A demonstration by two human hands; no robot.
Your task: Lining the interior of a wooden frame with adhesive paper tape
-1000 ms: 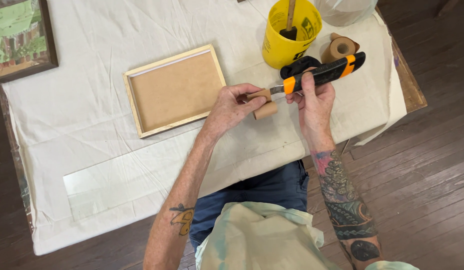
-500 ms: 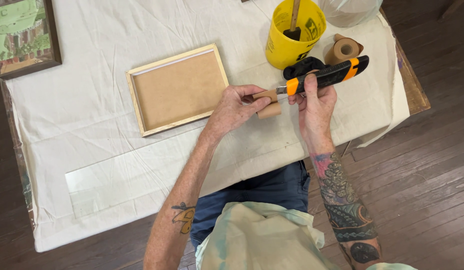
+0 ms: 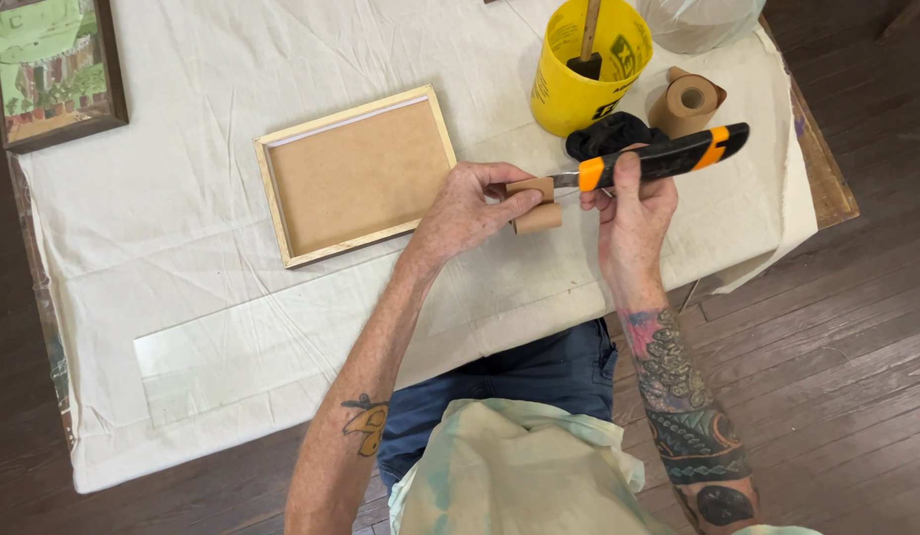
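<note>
My left hand (image 3: pixel 470 206) grips a folded strip of brown paper tape (image 3: pixel 535 203) above the cloth-covered table (image 3: pixel 182 238). My right hand (image 3: pixel 633 203) holds a black and orange utility knife (image 3: pixel 663 157), its blade pointing left and touching the tape between my hands. A light wooden picture frame (image 3: pixel 356 176) lies face down just left of my left hand, its brown backing board showing.
A yellow bucket (image 3: pixel 587 69) with a stick in it stands at the back, with a black rag (image 3: pixel 610 134) and a roll of brown tape (image 3: pixel 686 102) beside it. A dark framed picture (image 3: pixel 52 69) lies at far left. A glass pane (image 3: pixel 242 347) rests near the front edge.
Both hands have stayed together with the knife blade at the tape; the view has shifted only slightly.
</note>
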